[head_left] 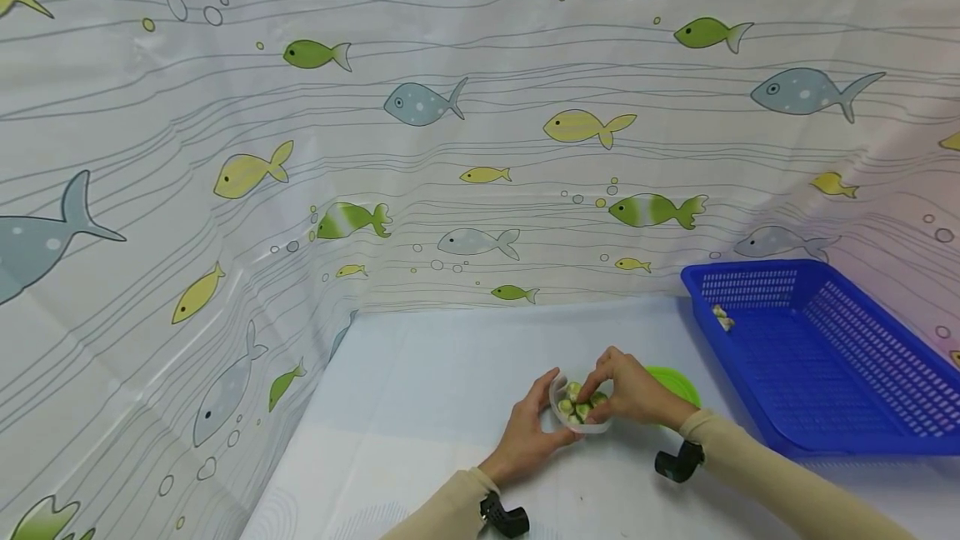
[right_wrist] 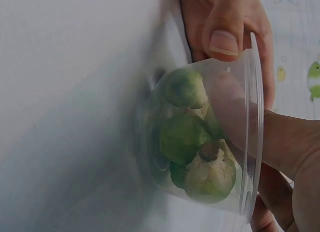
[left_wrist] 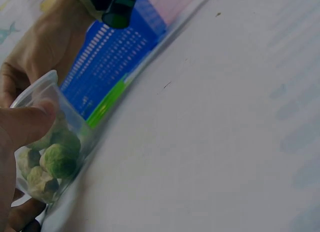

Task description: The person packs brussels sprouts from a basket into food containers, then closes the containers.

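A clear plastic tub (head_left: 561, 417) with several Brussels sprouts (right_wrist: 185, 137) in it stands on the white table. My left hand (head_left: 527, 438) grips the tub from its left side, the thumb (left_wrist: 30, 124) lying across its wall. From the right, my right hand (head_left: 630, 390) reaches over the rim, its thumb and fingers down among the sprouts. They pinch at a sprout inside the tub; the fingers partly hide it in the head view. The thumb (right_wrist: 232, 99) shows through the clear wall in the right wrist view.
A bright green lid (head_left: 678, 384) lies behind my right wrist. The large blue basket (head_left: 825, 357) stands at the right, with a few small pale-green pieces (head_left: 722, 317) at its left inner wall. Behind the table hangs a fish-print sheet (head_left: 420, 165).
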A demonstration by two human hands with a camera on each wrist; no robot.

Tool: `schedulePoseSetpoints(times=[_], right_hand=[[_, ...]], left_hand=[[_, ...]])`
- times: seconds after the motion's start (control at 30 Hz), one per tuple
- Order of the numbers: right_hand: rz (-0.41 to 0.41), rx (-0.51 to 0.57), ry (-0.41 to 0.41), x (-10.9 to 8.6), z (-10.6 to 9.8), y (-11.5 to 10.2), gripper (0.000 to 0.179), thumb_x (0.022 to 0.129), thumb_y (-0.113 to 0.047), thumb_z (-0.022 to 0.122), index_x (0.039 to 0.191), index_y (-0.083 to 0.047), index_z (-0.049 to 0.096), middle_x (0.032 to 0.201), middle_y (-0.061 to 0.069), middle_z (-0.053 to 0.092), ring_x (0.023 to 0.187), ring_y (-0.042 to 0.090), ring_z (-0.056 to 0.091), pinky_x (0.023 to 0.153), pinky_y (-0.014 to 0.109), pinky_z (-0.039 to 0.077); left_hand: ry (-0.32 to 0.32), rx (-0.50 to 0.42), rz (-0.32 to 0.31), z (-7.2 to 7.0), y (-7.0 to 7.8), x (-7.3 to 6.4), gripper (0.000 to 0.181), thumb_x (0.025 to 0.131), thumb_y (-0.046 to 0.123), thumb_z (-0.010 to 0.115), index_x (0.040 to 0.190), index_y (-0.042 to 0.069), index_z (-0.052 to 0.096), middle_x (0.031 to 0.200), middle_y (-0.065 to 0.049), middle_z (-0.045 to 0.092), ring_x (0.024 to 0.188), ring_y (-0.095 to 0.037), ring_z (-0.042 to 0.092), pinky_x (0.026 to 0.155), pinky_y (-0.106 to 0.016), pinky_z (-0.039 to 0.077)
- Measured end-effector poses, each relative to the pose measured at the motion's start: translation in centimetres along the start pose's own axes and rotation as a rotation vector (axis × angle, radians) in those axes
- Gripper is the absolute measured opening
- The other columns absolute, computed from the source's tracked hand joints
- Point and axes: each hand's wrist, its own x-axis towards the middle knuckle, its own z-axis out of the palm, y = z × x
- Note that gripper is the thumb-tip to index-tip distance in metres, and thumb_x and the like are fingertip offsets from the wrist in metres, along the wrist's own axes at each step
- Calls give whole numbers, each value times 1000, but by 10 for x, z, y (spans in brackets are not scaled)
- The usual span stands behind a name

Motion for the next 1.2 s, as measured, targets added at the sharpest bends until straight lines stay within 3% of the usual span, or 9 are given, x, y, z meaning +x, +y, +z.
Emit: schedulePoseSetpoints(times=[0.3, 0.5, 0.77, 1.2], right_hand=[[-32, -5, 13, 0, 2, 2, 27, 67, -17, 101, 87, -30, 87, 92, -13, 68, 96, 10, 43, 80, 29, 33], [-100, -18, 9, 1, 2, 2, 24, 70, -16, 99, 89, -27, 88, 88, -20, 78, 94, 8, 43, 79, 29, 32], [-191, -55, 12, 1, 5, 1, 24, 71, -16, 98, 92, -23, 88, 89, -18, 80, 93, 6, 44, 78, 29, 34], [-219, -56, -19, 0, 5, 3, 21, 76, -16, 95, 94, -25, 88, 93, -17, 80, 92, 6, 44, 77, 28, 35]], left_hand=[[10, 12, 48, 0, 0, 1, 95, 86, 18, 88, 163, 2, 33, 161, -21, 50, 143, -29, 57, 121, -38, 45], [10, -14, 32, -1, -2, 1, 95, 86, 18, 88, 162, 2, 34, 161, -19, 51, 145, -31, 56, 123, -36, 43], [9, -40, 19, -1, -3, 1, 94, 87, 18, 88, 162, 2, 34, 160, -17, 52, 146, -31, 55, 123, -34, 42], [3, -45, 11, 0, -5, 0, 95, 87, 19, 88, 163, 1, 33, 162, -20, 49, 147, -32, 53, 124, -35, 40]])
